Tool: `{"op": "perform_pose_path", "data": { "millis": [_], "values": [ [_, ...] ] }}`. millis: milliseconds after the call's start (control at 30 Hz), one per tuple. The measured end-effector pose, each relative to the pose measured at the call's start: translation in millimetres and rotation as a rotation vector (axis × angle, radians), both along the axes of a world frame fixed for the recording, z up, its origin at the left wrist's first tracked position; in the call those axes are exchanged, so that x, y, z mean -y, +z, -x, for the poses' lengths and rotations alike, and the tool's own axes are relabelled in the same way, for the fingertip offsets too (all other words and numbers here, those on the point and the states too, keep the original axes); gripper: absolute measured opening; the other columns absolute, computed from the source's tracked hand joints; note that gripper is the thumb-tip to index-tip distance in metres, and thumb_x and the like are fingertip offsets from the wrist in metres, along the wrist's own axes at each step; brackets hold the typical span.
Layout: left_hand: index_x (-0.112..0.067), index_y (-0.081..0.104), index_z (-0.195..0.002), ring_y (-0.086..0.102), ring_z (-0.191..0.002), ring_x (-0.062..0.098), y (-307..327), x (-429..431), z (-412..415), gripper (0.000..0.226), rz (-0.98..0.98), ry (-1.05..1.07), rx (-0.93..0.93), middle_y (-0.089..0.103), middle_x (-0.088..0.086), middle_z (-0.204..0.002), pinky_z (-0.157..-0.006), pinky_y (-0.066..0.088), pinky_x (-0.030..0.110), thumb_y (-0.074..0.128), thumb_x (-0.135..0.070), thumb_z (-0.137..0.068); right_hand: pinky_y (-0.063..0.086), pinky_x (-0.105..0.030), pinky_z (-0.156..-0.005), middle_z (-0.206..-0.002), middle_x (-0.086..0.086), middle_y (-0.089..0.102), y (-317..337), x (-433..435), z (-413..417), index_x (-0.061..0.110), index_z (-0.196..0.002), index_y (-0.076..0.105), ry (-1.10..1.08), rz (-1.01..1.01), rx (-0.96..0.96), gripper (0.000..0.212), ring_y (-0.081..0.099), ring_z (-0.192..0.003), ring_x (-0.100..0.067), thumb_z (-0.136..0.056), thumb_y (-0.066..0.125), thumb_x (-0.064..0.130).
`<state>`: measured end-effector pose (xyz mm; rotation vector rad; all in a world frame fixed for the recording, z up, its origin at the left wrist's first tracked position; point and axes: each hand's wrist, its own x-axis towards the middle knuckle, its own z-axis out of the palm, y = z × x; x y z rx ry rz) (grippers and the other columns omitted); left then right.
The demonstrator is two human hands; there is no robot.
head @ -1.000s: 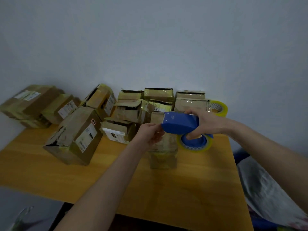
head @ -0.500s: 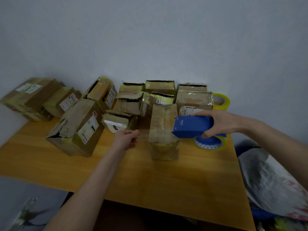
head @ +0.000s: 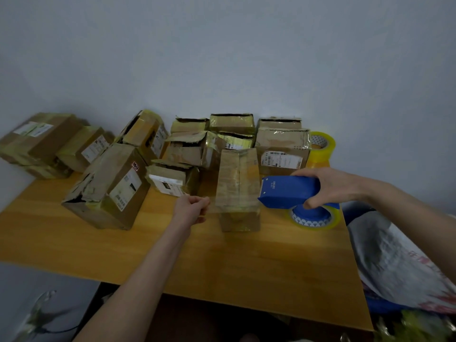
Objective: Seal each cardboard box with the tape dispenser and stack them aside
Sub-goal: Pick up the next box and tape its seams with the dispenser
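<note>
A tall narrow cardboard box [head: 238, 186] stands upright on the wooden table [head: 246, 262], its top flaps closed. My right hand [head: 330, 185] grips the blue tape dispenser [head: 287, 191] just right of the box, with its tape roll [head: 314, 217] hanging below. A strip of clear tape [head: 212, 201] stretches from the dispenser across the box's front to my left hand [head: 191, 208], which pinches the tape's end left of the box.
Several worn cardboard boxes [head: 108, 186] crowd the back and left of the table against the grey wall. A spare roll of clear tape [head: 320, 149] sits at the back right. Patterned fabric [head: 394, 265] lies off the table's right edge.
My left hand has drawn the tape end leftward away from the dispenser, uncovering the upright box. The dispenser shifted right of the box.
</note>
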<state>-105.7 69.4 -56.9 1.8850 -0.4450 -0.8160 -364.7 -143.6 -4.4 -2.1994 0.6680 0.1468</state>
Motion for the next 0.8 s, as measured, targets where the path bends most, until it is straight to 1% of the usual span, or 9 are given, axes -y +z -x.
{"op": "perform_pose_path", "data": {
  "millis": [67,167,233,300,400,467,600,733,800],
  "values": [
    [-0.001,0.066,-0.092,0.054,-0.067,0.013,-0.7,-1.0,-2.1,0.013,0.001,0.002,0.003,0.058,0.004,-0.074,-0.056,0.050,0.023,0.062,-0.013,-0.092,0.054,-0.023,-0.077,-0.110,0.008,0.060,0.4,-1.7,-1.5,0.038,-0.120,0.050,0.008,-0.011,0.005,0.061,0.063,-0.095,-0.011,-0.068,0.080,0.027],
    [-0.001,0.066,-0.094,0.054,-0.071,0.013,-1.8,-2.5,-5.0,0.013,0.003,0.002,-0.001,0.058,0.004,-0.077,-0.057,0.049,0.023,0.062,-0.014,-0.092,0.053,-0.021,-0.077,-0.110,0.010,0.060,2.5,-2.3,-1.9,0.039,-0.119,0.049,0.007,-0.031,0.011,0.061,0.063,-0.094,-0.009,-0.067,0.078,0.028],
    [-0.003,0.066,-0.093,0.055,-0.072,0.012,-3.7,-4.1,-6.4,0.013,0.002,0.010,0.002,0.059,0.004,-0.079,-0.056,0.049,0.023,0.062,-0.014,-0.092,0.054,-0.025,-0.081,-0.111,0.009,0.060,4.0,-2.4,-0.1,0.039,-0.122,0.048,0.013,-0.031,0.001,0.065,0.063,-0.096,-0.010,-0.065,0.078,0.030],
    [-0.005,0.066,-0.089,0.055,-0.071,0.011,-5.1,-5.3,-8.6,0.011,-0.004,0.024,0.016,0.059,0.003,-0.078,-0.055,0.050,0.022,0.063,-0.015,-0.091,0.054,-0.027,-0.084,-0.113,0.010,0.059,3.6,-2.2,2.2,0.038,-0.125,0.047,0.019,-0.023,-0.016,0.065,0.061,-0.098,-0.011,-0.070,0.081,0.023],
    [-0.008,0.065,-0.081,0.055,-0.069,0.010,-4.9,-2.8,-9.5,0.012,-0.006,-0.002,0.060,0.058,0.002,-0.075,-0.054,0.052,0.022,0.063,-0.014,-0.091,0.052,-0.027,-0.084,-0.113,0.009,0.058,1.3,-1.4,4.4,0.037,-0.123,0.047,0.026,0.008,-0.027,0.062,0.059,-0.099,-0.010,-0.075,0.080,0.015],
    [-0.008,0.065,-0.081,0.054,-0.067,0.009,-5.0,-1.1,-9.3,0.012,0.005,-0.006,0.072,0.058,0.002,-0.074,-0.052,0.052,0.021,0.063,-0.014,-0.091,0.052,-0.027,-0.084,-0.113,0.008,0.057,0.9,-1.2,3.9,0.037,-0.122,0.047,0.023,0.018,-0.037,0.062,0.059,-0.099,-0.010,-0.075,0.080,0.014],
    [-0.005,0.066,-0.085,0.055,-0.069,0.010,-7.0,-0.8,-8.6,0.012,0.011,-0.005,0.089,0.058,0.002,-0.074,-0.053,0.052,0.021,0.062,-0.014,-0.092,0.050,-0.020,-0.078,-0.111,0.011,0.057,-0.9,-0.6,2.9,0.038,-0.122,0.046,0.012,0.024,-0.040,0.062,0.058,-0.098,-0.008,-0.075,0.079,0.015],
    [-0.004,0.065,-0.087,0.055,-0.072,0.011,-9.8,-0.5,-9.5,0.011,0.006,-0.018,0.100,0.058,0.003,-0.076,-0.056,0.052,0.023,0.061,-0.013,-0.092,0.049,-0.020,-0.079,-0.111,0.009,0.058,-6.3,-1.1,-0.4,0.038,-0.122,0.047,0.009,0.039,-0.052,0.061,0.058,-0.098,-0.008,-0.075,0.079,0.016],
    [-0.005,0.065,-0.087,0.055,-0.071,0.011,-12.5,0.5,-9.8,0.011,-0.008,-0.018,0.097,0.058,0.003,-0.076,-0.058,0.053,0.025,0.061,-0.014,-0.092,0.050,-0.023,-0.081,-0.111,0.008,0.057,-10.5,-1.5,-2.4,0.037,-0.123,0.046,0.005,0.050,-0.073,0.062,0.057,-0.098,-0.008,-0.074,0.079,0.016]
  ]
}}
